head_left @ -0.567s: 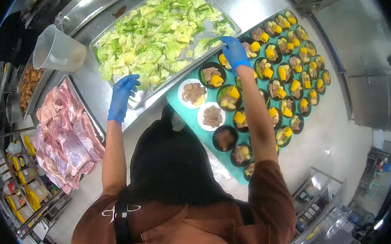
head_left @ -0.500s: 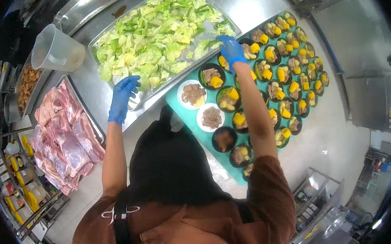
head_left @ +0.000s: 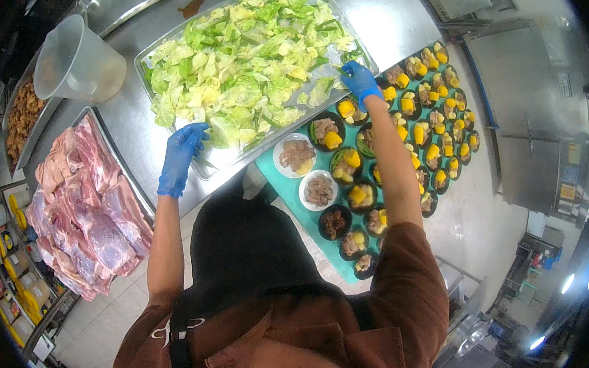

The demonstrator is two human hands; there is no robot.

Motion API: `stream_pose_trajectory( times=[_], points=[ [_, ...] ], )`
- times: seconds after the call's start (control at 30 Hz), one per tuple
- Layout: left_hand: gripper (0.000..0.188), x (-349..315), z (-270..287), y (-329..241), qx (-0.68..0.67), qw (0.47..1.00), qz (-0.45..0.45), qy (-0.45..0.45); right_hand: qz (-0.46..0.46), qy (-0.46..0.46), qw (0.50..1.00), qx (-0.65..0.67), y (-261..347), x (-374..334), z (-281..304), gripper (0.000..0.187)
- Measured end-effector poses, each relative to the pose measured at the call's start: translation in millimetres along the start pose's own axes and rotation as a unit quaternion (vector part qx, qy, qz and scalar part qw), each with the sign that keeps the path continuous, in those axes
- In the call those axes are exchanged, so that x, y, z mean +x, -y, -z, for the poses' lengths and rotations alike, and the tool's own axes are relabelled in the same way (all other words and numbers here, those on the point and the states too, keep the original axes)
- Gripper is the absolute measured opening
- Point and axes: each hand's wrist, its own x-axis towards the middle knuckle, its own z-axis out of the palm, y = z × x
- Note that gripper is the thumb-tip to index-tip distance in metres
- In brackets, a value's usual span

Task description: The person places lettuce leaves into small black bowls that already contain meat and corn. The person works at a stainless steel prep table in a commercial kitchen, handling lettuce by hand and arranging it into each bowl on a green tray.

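Observation:
A metal tray [head_left: 227, 159] of chopped pale-green cabbage [head_left: 244, 70] lies on the steel table in front of me. My left hand [head_left: 183, 155], in a blue glove, is at the tray's near left edge. Its fingers are loosely bent and apart beside the cabbage, with nothing visible in them. Also blue-gloved, my right hand [head_left: 361, 82] reaches over the tray's right edge. Its fingers are apart and their tips meet a few leaves, without a clear grip on them.
On the right, a green surface [head_left: 284, 185] bears several black bowls [head_left: 325, 130] of meat, corn and vegetables, plus two white bowls [head_left: 318, 190] of meat. Left are raw meat slabs [head_left: 92, 207] on a tray, a clear plastic jug [head_left: 81, 62] and a pan of brown pieces [head_left: 25, 119].
Both hands stay by the tray's edges, the right one shifting slightly along the right edge. The whole view has tilted a little. The dark bowl's contents now show sharper.

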Motion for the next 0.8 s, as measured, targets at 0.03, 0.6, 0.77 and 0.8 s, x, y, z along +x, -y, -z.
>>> stream_pose_trajectory(
  times=[0.03, 0.6, 0.77, 0.8],
  points=[
    [0.024, 5, 1, 0, 0.006, 1.000, -0.006, 0.004, -0.030, -0.003, 0.999, 0.035, 1, -2, 0, 0.034],
    [0.030, 156, -58, -64, 0.273, 0.920, -0.280, 0.021, -0.280, 0.017, 0.960, -0.002, 87, 44, -55, 0.043],
    [0.029, 256, -90, -67, 0.551, 0.766, -0.331, 0.000, -0.233, 0.011, 0.972, -0.032, 89, 52, -62, 0.052],
    [0.029, 267, -97, -69, 0.574, 0.747, -0.335, 0.011, -0.247, 0.019, 0.969, 0.007, 72, 53, -65, 0.052]
  ],
)
